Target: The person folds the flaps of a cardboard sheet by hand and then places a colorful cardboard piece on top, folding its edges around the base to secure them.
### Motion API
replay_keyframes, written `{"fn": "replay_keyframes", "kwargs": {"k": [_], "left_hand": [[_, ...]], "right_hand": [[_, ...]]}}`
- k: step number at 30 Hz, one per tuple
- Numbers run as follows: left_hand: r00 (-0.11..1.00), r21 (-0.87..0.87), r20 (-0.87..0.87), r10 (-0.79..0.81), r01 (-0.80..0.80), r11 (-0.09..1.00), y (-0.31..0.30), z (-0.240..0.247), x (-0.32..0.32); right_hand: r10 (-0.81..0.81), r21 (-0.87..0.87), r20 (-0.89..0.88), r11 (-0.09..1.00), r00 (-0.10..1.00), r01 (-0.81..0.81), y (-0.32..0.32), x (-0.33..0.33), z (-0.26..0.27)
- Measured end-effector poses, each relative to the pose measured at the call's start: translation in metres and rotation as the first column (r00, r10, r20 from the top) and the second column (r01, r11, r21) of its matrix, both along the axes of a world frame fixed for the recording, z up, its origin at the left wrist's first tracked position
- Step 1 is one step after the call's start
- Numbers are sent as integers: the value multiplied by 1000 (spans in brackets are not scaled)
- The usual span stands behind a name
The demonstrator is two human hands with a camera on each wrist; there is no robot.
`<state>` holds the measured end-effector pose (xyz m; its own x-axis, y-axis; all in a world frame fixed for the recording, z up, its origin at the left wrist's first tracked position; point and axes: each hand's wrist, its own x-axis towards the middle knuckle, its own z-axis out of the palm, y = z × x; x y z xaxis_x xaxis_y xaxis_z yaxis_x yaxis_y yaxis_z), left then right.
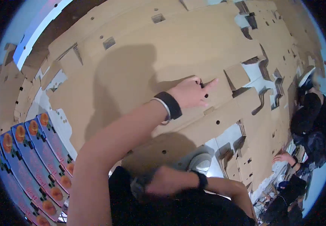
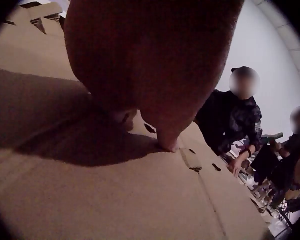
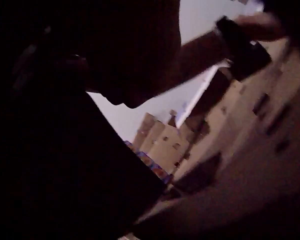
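A large brown die-cut cardboard sheet [image 1: 193, 49], with slots and cut-outs, lies before me, layered edges showing at its openings. My left hand [image 1: 193, 92] reaches across it, fingers spread, wearing a dark wristband. In the left wrist view, fingertips [image 2: 167, 146] of this hand press on the cardboard [image 2: 140, 195] beside a small slot. My right hand [image 1: 168, 181] is blurred, drawn in close to my dark clothing. A greyish shiny thing [image 1: 137, 187] shows at its side; I cannot tell whether the hand holds it. The right wrist view is mostly dark.
Blue and pink printed cartons [image 1: 31, 162] with fruit pictures stand in a row at left. A pale rounded thing [image 1: 200, 164] lies near the front edge. At right, a person in dark clothes [image 1: 309, 116] reaches towards the cardboard, another person [image 1: 289, 199] nearby.
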<state>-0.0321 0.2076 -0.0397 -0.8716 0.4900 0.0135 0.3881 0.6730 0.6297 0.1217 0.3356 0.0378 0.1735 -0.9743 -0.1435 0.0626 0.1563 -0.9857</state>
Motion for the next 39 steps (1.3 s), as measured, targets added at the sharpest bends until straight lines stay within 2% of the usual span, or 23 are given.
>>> {"fn": "replay_keyframes", "kwargs": {"k": [2, 6, 8, 9, 10, 11, 12, 14, 16, 17, 20, 21, 22, 24, 26, 28, 29, 30, 33, 35, 36, 38, 39], "left_hand": [[1000, -130, 31, 3, 1, 992, -3, 10, -3], [999, -44, 33, 4, -2, 999, -6, 15, -1], [1000, -50, 26, -2, 4, 999, -8, 15, 1], [1000, -51, 16, -10, 11, 999, -8, 15, 1], [1000, -46, 2, -22, 22, 999, -8, 12, 1], [999, -53, 3, -38, 39, 998, -8, 7, 2], [999, -59, -2, -50, 49, 997, -7, 6, -1], [997, -58, 4, -78, 78, 995, -8, 23, -3], [992, -63, 107, -59, 66, 996, -9, 23, -3], [994, -35, 86, -72, 75, 997, -10, 25, -3], [990, -108, 128, -61, 75, 991, -10, 38, -3], [991, -108, 113, -74, 86, 990, -9, 36, -4], [991, -105, 87, -107, 115, 988, -9, 32, -4], [992, -115, 46, -120, 124, 986, -13, 29, -7], [996, -104, 6, -88, 88, 991, -11, 30, 0], [996, -138, 39, -75, 79, 987, -11, 34, -1], [995, -168, 72, -62, 73, 983, -8, 36, -1], [995, -163, 68, -67, 78, 984, -7, 34, -1], [991, -145, 65, -114, 123, 982, -12, 29, -7], [993, -116, 51, -104, 110, 987, -10, 31, -2], [993, -114, 55, -109, 114, 987, -10, 32, -1], [992, -166, 74, -105, 116, 979, -9, 34, -1], [992, -159, 72, -108, 118, 980, -7, 33, -1]], "right_hand": [[-77, -35, -34, 996, 996, 76, 0, -2, -17], [-197, -280, -157, 949, 968, 148, 9, -5, -19], [-171, -398, -6, 904, 985, 155, 14, -21, 15], [-313, -454, -443, 886, 840, 92, 20, -22, -11], [-321, -451, -456, 888, 830, 96, 22, -27, -23], [-393, -28, -144, 919, 908, 393, 22, -35, -32], [-565, 454, 125, 763, 815, 460, 23, -44, -35], [-677, 367, 211, 723, 705, 585, 23, -49, -3], [-567, 19, 224, 816, 793, 578, 42, -56, 7], [-531, -257, 212, 780, 820, 571, 45, -66, 13], [-733, -18, -22, 680, 680, 733, 56, -77, -7], [-753, 230, -65, 628, 655, 744, 42, -82, -15], [-762, 220, -77, 616, 643, 756, 41, -83, -15], [-697, 42, -149, 705, 702, 708, 37, -89, -17], [-640, 149, -90, 749, 763, 645, 55, -91, -1], [-629, -243, 182, 716, 756, 654, 57, -94, 24], [-822, -379, -184, 565, 539, 733, 58, -89, 10], [-933, 281, 61, 357, 355, 891, 56, -87, 4], [-868, 268, -178, 410, 463, 872, 60, -109, -58], [-846, 232, 112, 533, 522, 814, 63, -100, -41], [-848, 237, 113, 529, 518, 815, 62, -100, -20], [-889, -265, 89, 414, 450, 871, 65, -108, 22], [-936, -226, 71, 321, 344, 920, 73, -109, 21]]}}
